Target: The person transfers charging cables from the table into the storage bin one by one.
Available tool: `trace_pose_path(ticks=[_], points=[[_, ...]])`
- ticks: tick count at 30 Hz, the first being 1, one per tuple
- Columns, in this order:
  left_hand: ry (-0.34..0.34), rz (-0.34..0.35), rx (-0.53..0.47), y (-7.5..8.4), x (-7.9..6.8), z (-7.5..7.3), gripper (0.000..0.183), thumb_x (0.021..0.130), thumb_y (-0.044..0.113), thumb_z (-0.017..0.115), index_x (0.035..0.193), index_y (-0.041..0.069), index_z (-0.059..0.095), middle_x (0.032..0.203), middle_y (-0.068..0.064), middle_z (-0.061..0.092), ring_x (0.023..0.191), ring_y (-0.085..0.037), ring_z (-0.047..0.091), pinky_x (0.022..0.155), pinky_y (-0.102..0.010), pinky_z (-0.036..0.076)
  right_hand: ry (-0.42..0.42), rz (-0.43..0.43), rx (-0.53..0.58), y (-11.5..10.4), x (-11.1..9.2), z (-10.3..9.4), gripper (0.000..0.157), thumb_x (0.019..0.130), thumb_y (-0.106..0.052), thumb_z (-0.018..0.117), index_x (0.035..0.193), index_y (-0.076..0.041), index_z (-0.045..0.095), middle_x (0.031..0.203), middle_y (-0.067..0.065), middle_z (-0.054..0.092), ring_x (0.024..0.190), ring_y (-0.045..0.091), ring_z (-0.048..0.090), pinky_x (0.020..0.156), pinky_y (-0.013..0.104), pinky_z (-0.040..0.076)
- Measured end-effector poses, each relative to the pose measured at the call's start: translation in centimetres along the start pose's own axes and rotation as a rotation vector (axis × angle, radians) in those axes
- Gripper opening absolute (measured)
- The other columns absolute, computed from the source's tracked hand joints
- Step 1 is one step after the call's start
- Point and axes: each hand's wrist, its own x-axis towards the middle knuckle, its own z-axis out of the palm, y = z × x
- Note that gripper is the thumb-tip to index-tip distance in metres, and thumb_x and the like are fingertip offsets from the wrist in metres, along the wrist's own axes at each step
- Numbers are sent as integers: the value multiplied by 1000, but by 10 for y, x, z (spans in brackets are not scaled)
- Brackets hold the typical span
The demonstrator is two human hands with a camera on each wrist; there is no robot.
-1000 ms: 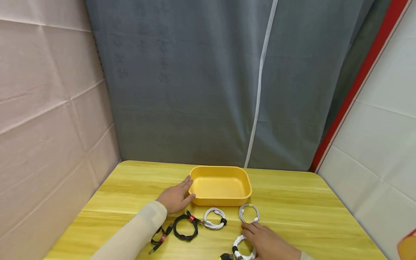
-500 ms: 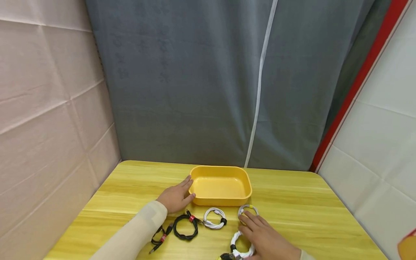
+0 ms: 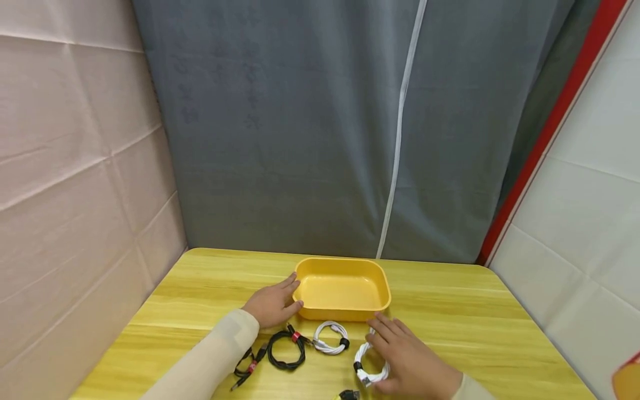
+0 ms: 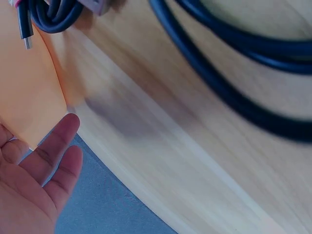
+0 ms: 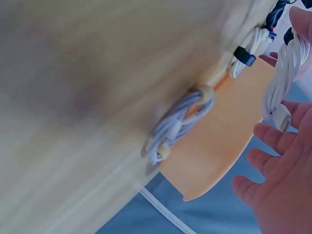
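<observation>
My left hand (image 3: 270, 304) rests with fairly straight fingers at the left side of a yellow plastic bin (image 3: 340, 315), thumb near the rim. My right hand (image 3: 407, 358) pinches a white coiled cable (image 3: 361, 354) with a black strap, thumb on one side and fingers on the other. In the right wrist view that white cable (image 5: 285, 73) is off the table, its plug end dangling. Below it lies a pale grey coiled cable (image 5: 178, 126) with yellowish ties, mostly hidden by my right hand in the head view.
Another white coil (image 3: 325, 347) with a black strap lies before the bin. Left of it are a black coil (image 3: 285, 365) with a red tie and a smaller black cable (image 3: 245, 372). A yellow-and-black item (image 3: 347, 395) is cut off at the bottom edge. A grey curtain (image 3: 300, 166) hangs behind.
My right hand has moved up toward the bin with the white coiled cable, covering the grey coil. My left hand stays at the bin's side.
</observation>
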Motion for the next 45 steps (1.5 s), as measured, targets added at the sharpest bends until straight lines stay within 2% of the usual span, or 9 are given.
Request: trace_pose_path(ticks=[8, 18, 26, 37, 42, 45], points=[[-2, 12, 7, 2, -3, 2, 67, 93, 57, 34, 142, 11, 37, 150, -5, 25, 113, -25, 54, 91, -41, 45, 28, -16, -34, 3, 12, -9, 79, 71, -69, 58, 124, -11, 55, 141, 11, 39, 132, 33, 28, 99, 53, 33], [-12, 7, 6, 8, -5, -3, 68, 93, 58, 34, 142, 10, 38, 149, -7, 26, 114, -25, 53, 90, -41, 45, 50, -71, -38, 11, 28, -20, 76, 71, -63, 63, 126, -11, 52, 140, 13, 39, 132, 34, 29, 96, 55, 35], [1, 6, -20, 9, -4, -2, 68, 93, 57, 36, 142, 10, 38, 149, -7, 27, 119, -27, 49, 94, -42, 42, -4, -48, -25, 22, 41, -26, 77, 73, -63, 63, 128, -11, 51, 143, 10, 36, 134, 33, 26, 99, 55, 32], [-30, -3, -47, 9, -3, -2, 69, 93, 56, 36, 143, 9, 34, 150, -7, 23, 129, -28, 37, 102, -44, 33, -61, -39, -62, 36, 61, -34, 79, 74, -62, 63, 132, -11, 48, 143, 10, 36, 133, 32, 27, 100, 54, 31], [-10, -14, 4, 9, -3, -1, 70, 92, 59, 34, 143, 12, 36, 150, -6, 25, 133, -34, 28, 104, -53, 25, -30, -42, -66, 43, 72, -32, 79, 72, -59, 67, 131, -9, 49, 141, 13, 39, 132, 33, 29, 100, 54, 31], [-4, -26, 29, 9, -4, 1, 70, 92, 61, 32, 143, 14, 36, 150, -4, 25, 135, -34, 24, 103, -58, 23, -20, -55, -81, 46, 79, -32, 79, 73, -59, 66, 131, -8, 49, 140, 14, 40, 131, 34, 30, 101, 54, 30]])
